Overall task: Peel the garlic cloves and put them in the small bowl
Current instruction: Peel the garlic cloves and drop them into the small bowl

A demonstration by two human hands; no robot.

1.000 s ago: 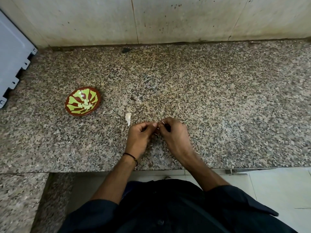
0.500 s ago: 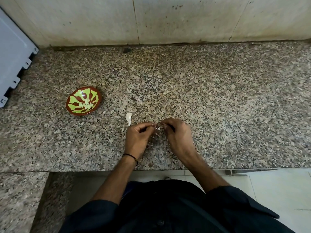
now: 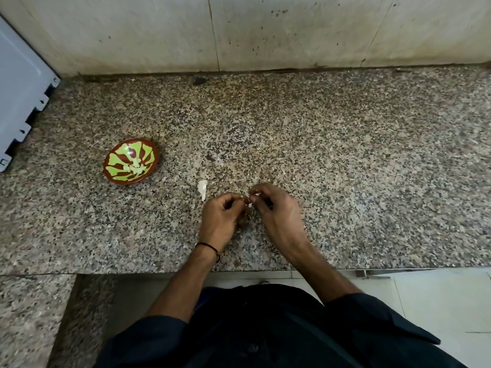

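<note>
A small brown bowl [image 3: 150, 150] with a green pattern stands on the granite counter at the left, with several pale peeled cloves [image 3: 136, 166] in it. A whitish garlic clove [image 3: 202, 187] lies loose on the counter just left of my hands. My left hand [image 3: 219, 221] and my right hand [image 3: 276, 216] meet fingertip to fingertip near the counter's front edge. Between them they pinch a small garlic clove [image 3: 249, 201], mostly hidden by the fingers, with bits of pale skin showing.
A grey plastic panel [image 3: 18, 102] leans at the far left of the granite counter [image 3: 345, 168]. A stained tiled wall [image 3: 239, 33] closes the back. The counter's front edge runs just below my wrists, with white floor tiles [image 3: 438, 309] beyond it.
Both hands stay joined on the clove at the same spot. The fingers have shifted slightly as they work the skin.
</note>
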